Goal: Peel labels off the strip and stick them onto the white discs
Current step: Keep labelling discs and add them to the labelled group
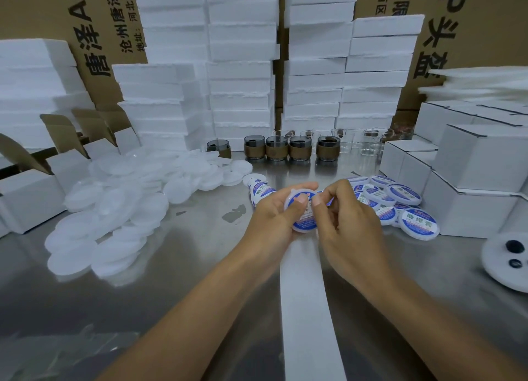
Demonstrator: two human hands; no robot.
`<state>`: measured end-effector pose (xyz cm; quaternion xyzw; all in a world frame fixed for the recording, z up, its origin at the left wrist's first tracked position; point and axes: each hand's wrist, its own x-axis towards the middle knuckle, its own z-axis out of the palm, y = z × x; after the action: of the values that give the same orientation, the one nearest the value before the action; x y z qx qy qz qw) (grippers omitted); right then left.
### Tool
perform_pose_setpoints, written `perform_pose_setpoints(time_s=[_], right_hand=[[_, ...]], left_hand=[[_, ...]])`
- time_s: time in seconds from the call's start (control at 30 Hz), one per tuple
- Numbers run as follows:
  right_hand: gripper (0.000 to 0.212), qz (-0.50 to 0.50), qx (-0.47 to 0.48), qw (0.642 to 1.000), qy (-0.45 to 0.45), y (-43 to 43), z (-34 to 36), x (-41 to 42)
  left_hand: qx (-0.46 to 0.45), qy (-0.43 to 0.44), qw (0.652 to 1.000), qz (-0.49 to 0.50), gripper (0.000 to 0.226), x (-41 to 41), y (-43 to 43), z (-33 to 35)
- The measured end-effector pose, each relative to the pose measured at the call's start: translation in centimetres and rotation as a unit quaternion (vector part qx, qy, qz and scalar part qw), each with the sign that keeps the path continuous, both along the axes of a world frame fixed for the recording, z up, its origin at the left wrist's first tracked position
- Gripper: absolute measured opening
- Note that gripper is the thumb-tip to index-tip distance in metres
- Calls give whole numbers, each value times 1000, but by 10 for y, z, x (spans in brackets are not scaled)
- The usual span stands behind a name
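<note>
Head: blue-white label, "唐泽" carton

A white disc sits tipped up above the table with a round blue and white label on it. A long white strip runs down from it. Plain discs are piled on the left, labelled discs on the right.

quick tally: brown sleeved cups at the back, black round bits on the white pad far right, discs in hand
brown-sleeved cups: 5
black round pieces on the white pad: 2
labelled disc, held between left hand and right hand: 1
total: 8
</note>
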<state>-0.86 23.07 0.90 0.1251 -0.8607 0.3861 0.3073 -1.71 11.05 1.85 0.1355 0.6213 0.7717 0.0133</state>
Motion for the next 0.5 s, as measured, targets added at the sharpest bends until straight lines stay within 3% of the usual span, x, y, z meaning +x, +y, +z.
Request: perform_pose_setpoints(time_s=[0.4, 0.5], right_hand=[[43, -55, 73, 993, -79, 5, 5, 3], [40, -7, -67, 990, -124, 3, 6, 2]], left_hand=[[25, -24, 999, -31, 25, -2, -3, -6], [64, -33, 996, -53, 26, -3, -5, -5]])
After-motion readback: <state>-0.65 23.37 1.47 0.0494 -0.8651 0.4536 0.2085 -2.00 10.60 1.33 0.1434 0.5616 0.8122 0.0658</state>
